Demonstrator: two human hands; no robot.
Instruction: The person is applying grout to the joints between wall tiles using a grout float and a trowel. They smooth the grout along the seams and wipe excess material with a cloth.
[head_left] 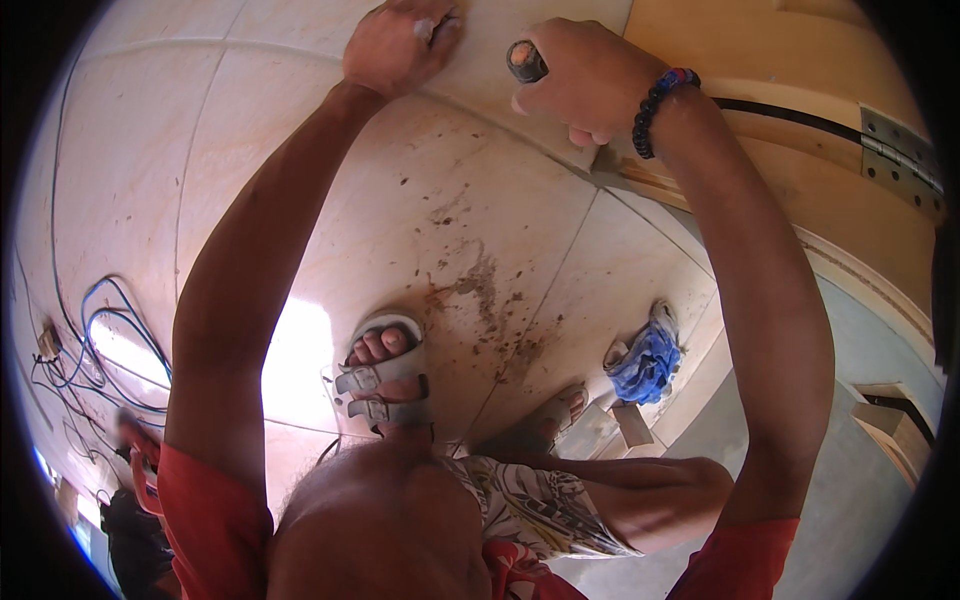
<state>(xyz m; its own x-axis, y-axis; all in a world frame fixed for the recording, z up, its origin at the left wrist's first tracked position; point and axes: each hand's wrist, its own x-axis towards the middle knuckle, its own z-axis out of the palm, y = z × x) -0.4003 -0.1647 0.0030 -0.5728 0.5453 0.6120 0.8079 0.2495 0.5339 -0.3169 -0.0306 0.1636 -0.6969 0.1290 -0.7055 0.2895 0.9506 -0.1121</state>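
My right hand [585, 75] is closed in a fist at the upper middle, a beaded bracelet [650, 118] on its wrist. Out of its thumb side sticks the round end of a dark handle [527, 62] with a brownish middle; whatever the handle belongs to is hidden. To its left, near the top edge, my left hand [400, 48] is curled closed above the tiles. Something pale shows at its fingers, too small to name. The wooden panel [770, 60] lies nearest my right hand, with a metal hinge [900, 160] and a dark strip on it.
Tiled floor [370, 220] with dirt crumbs stretches below my arms. My sandalled foot [385, 370] stands on it. A blue cloth [648, 365] lies near a small wooden block [632, 425]. Coiled cables [120, 330] and a red-and-black object [140, 460] are at left.
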